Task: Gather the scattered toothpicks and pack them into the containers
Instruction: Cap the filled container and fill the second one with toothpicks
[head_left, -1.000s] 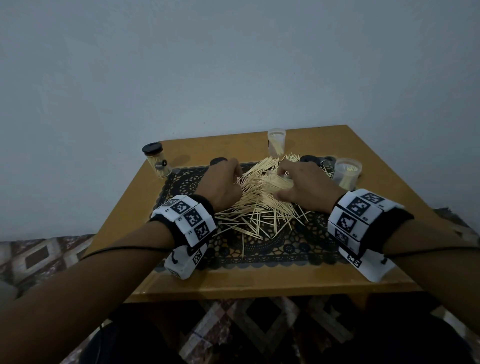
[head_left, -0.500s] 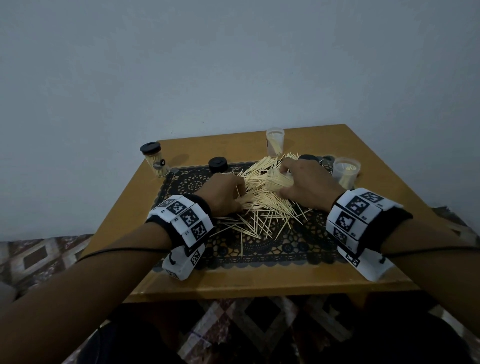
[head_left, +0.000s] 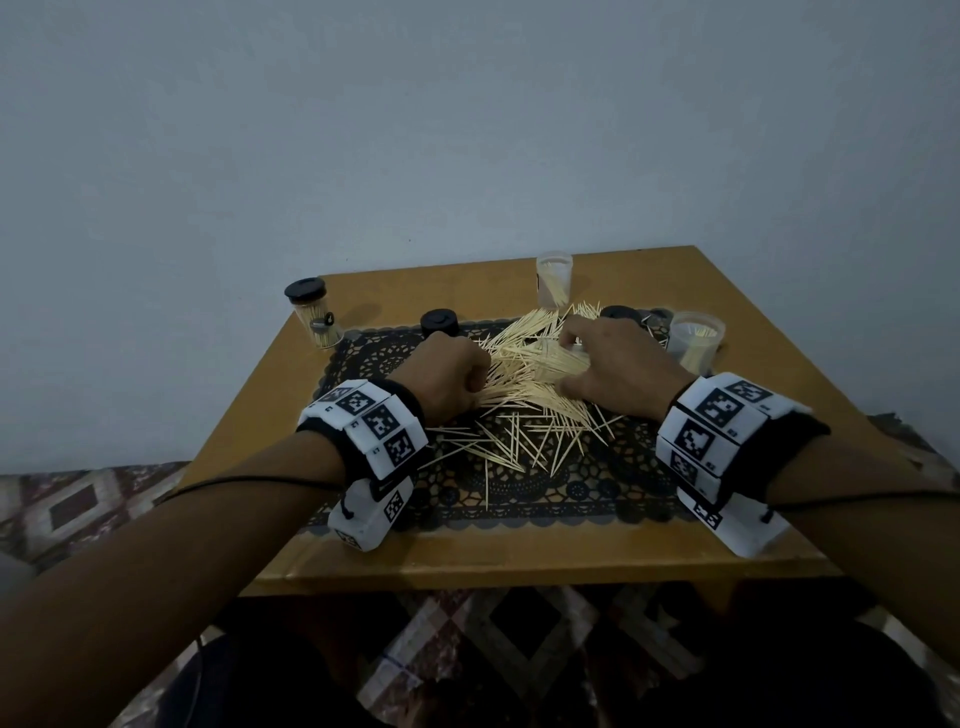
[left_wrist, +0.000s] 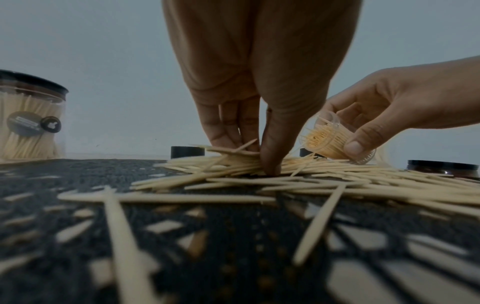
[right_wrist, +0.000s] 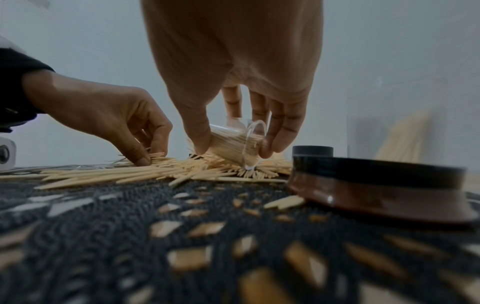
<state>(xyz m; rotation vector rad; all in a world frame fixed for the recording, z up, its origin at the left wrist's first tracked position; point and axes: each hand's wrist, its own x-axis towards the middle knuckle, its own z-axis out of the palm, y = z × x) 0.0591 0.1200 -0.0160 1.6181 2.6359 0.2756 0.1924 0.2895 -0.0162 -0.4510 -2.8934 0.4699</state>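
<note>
- Left hand (head_left: 452, 382) low on the black lace mat (head_left: 519, 493); thumb and fingertips (left_wrist: 270, 162) pinched together on a small bunch of toothpicks at the left edge of the heap.
- Loose toothpicks (head_left: 524, 410) lie in a spread pile across the middle of the mat, between the two hands; stragglers fan out toward the near edge.
- Right hand (head_left: 618, 364) grips a small clear container (right_wrist: 233, 144), tipped on its side. It is packed with toothpicks and touches the pile.
- Capped container (head_left: 314, 317), full, stands upright on the wooden table (head_left: 519, 561) at the far left, just off the mat.
- Two open clear containers stand upright: one (head_left: 554, 278) at the far edge behind the pile, one (head_left: 695, 340) at the right beside the right hand. Both hold some toothpicks.
- Black lid (head_left: 439, 322) sits on the mat's far edge beyond the left hand.
- Further black lids (right_wrist: 376, 185) lie by the right hand; count unclear.
</note>
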